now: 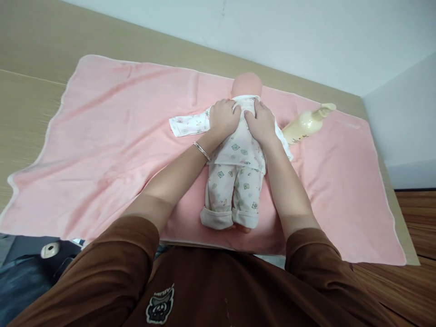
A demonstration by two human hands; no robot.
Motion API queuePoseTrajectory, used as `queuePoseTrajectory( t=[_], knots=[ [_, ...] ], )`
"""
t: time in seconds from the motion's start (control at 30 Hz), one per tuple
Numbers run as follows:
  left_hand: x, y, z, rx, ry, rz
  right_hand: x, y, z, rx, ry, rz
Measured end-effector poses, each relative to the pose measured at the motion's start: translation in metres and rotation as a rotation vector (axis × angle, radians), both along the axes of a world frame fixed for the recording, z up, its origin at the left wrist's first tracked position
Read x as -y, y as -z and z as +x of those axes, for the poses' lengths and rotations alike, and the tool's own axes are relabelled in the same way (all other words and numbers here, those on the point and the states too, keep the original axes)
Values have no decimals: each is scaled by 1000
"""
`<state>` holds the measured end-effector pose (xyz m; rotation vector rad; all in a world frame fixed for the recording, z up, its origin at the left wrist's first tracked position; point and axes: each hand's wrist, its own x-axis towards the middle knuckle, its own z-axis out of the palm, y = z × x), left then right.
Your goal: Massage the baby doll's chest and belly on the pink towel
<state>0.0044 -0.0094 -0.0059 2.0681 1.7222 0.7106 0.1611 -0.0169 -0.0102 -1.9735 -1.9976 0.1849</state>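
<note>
A baby doll [247,82] in white printed pajamas lies stretched out on a pink blanket [112,136], its smooth head pointing away from me. Across one side of its upper body rests my left hand [225,119], palm down with fingers loosely spread. My right hand [262,121] lies on the opposite side of the upper body, fingers extended and the thumb apart. Both hands press on the pajama top [236,147] and grip nothing that I can see. One long sleeve [189,125] sticks out to the left. The pajama trousers [221,186] have turned-up cuffs.
A pale yellow pump bottle [303,127] lies on its side at the doll's right. The blanket covers much of a wooden table [37,50] set against a white wall [289,41]. A dark bag-like item [27,281] is below at the lower left.
</note>
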Motion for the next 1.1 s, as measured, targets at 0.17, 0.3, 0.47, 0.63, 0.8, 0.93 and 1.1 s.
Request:
queuePoseTrajectory(
  t=[0.17,0.3,0.47,0.63,0.8,0.93,1.1],
  knots=[
    [0,0,-1,-12,10,-8,3,-6,-3,19,13,-22],
    [-1,-1,-2,4,12,-9,5,-8,-6,14,19,-21],
    [-2,1,-2,39,7,0,3,-4,-3,-1,10,-7],
    [-2,1,-3,16,10,-3,-1,2,1,-11,1,12],
    [-3,1,-2,-2,20,-20,0,1,0,31,-4,8],
    [7,-12,4,-35,23,-37,2,-1,1,28,-15,14],
    [31,-43,9,-137,128,-83,-1,0,6,12,-49,12]
  ],
)
